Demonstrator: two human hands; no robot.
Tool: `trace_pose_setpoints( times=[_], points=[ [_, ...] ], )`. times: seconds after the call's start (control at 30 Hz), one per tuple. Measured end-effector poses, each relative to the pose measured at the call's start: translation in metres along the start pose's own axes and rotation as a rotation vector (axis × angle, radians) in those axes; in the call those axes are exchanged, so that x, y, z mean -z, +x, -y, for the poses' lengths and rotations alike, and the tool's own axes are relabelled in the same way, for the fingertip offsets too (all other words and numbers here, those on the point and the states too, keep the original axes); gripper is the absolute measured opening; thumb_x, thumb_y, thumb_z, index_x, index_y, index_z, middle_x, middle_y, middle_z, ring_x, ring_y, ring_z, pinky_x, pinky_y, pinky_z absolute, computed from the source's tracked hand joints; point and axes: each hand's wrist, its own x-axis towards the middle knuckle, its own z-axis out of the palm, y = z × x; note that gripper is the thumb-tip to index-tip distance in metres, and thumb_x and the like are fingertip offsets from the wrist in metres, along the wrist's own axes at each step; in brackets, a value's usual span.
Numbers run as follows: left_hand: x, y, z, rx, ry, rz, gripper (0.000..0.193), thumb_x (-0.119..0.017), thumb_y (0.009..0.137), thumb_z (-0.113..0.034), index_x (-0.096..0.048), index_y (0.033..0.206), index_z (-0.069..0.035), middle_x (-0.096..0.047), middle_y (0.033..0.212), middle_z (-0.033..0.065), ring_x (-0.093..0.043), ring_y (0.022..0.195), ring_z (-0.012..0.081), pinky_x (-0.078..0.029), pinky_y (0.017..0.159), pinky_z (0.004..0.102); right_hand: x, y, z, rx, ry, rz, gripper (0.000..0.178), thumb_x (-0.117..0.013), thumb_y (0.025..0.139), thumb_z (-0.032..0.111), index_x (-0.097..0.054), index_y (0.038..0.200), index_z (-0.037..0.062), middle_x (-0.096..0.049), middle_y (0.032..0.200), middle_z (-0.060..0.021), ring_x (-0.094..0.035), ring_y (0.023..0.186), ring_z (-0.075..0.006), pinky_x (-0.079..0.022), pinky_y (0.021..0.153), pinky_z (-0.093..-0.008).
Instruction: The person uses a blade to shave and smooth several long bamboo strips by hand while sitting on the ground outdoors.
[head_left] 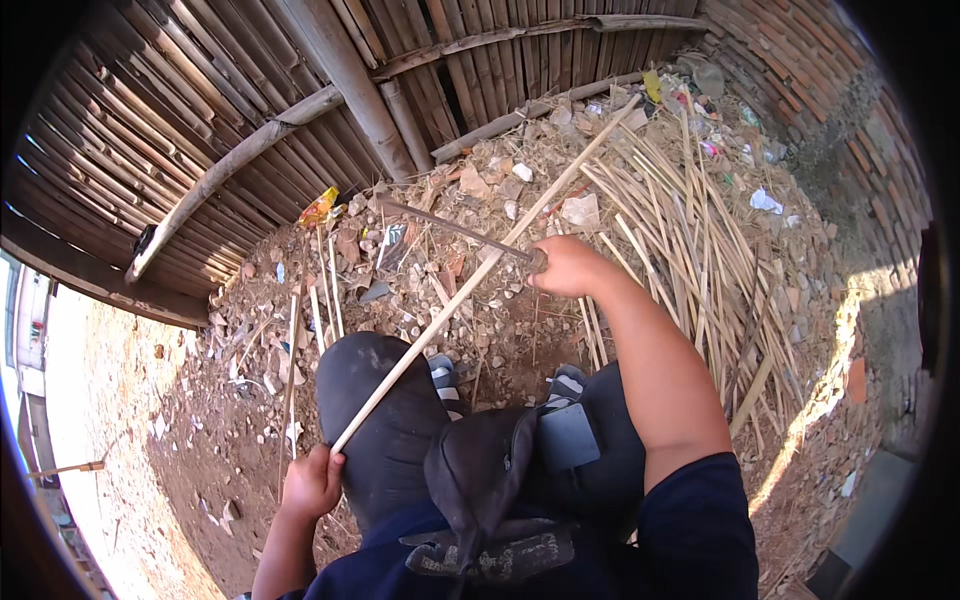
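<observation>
A long pale bamboo stick [480, 275] slants across the person's knee. The left hand [312, 483] grips its near end. Further up the stick, the right hand [565, 267] clasps what seems a dark blade [455, 230]; steady, shallow strokes away from the knee suit best.

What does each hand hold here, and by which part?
Left hand: the near end of a long pale stick. Right hand: the handle end of a dark blade tool laid across the stick.
</observation>
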Motion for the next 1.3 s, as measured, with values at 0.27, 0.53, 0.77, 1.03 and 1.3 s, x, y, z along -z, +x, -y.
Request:
trace_pose_setpoints(
  times=[0.27,0.53,0.77,1.03,1.3],
  points=[
    [0.016,0.003,0.009,-0.027,-0.078,0.104,0.034,-0.055,0.104,-0.03,-0.053,0.084,-0.003,-0.059,0.067,0.0253,-0.062,0.069,0.0493,-0.049,0.061,0.0522,-0.004,-0.028,0.025,0.159,-0.297,-0.126,0.032,-0.068,0.082,0.018,-0.07,0.112,0.0064,-0.073,0.096,-0.0166,-0.07,0.097,-0.0355,-0.055,0.085,-0.0469],
    [0.021,0.007,0.003,-0.035,-0.114,0.105,0.035,-0.055,0.104,-0.03,-0.053,0.083,-0.002,-0.059,0.067,0.0245,-0.062,0.069,0.0482,-0.049,0.061,0.0498,0.001,-0.01,-0.003,-0.047,-0.196,-0.253,0.039,-0.068,0.083,0.017,-0.07,0.12,0.0093,-0.073,0.109,-0.019,-0.07,0.103,-0.0366,-0.055,0.09,-0.0472],
    [0.011,0.008,0.011,-0.044,-0.142,0.1,0.035,-0.055,0.104,-0.03,-0.054,0.082,-0.002,-0.059,0.065,0.0243,-0.062,0.067,0.0483,-0.049,0.06,0.0499,-0.001,-0.032,0.039,0.152,-0.263,-0.079,0.024,-0.069,0.08,0.017,-0.071,0.101,0.0073,-0.073,0.094,-0.0186,-0.07,0.094,-0.0379,-0.055,0.087,-0.0487],
    [0.019,0.006,0.006,-0.02,-0.073,0.069,0.036,-0.057,0.103,-0.03,-0.052,0.081,-0.002,-0.059,0.065,0.0244,-0.062,0.065,0.0482,-0.049,0.058,0.0509,0.01,-0.003,-0.019,-0.105,-0.152,-0.226,0.046,-0.07,0.082,0.02,-0.067,0.128,0.0127,-0.072,0.112,-0.0192,-0.068,0.107,-0.0358,-0.055,0.093,-0.0465],
    [0.002,0.011,0.017,-0.045,-0.135,0.057,0.034,-0.059,0.101,-0.028,-0.053,0.08,-0.003,-0.057,0.062,0.0225,-0.061,0.061,0.046,-0.048,0.056,0.0492,0.024,-0.039,0.002,0.037,-0.178,-0.138,0.039,-0.075,0.083,0.025,-0.072,0.118,0.0082,-0.073,0.102,-0.02,-0.07,0.099,-0.0373,-0.055,0.089,-0.0463]
  ],
)
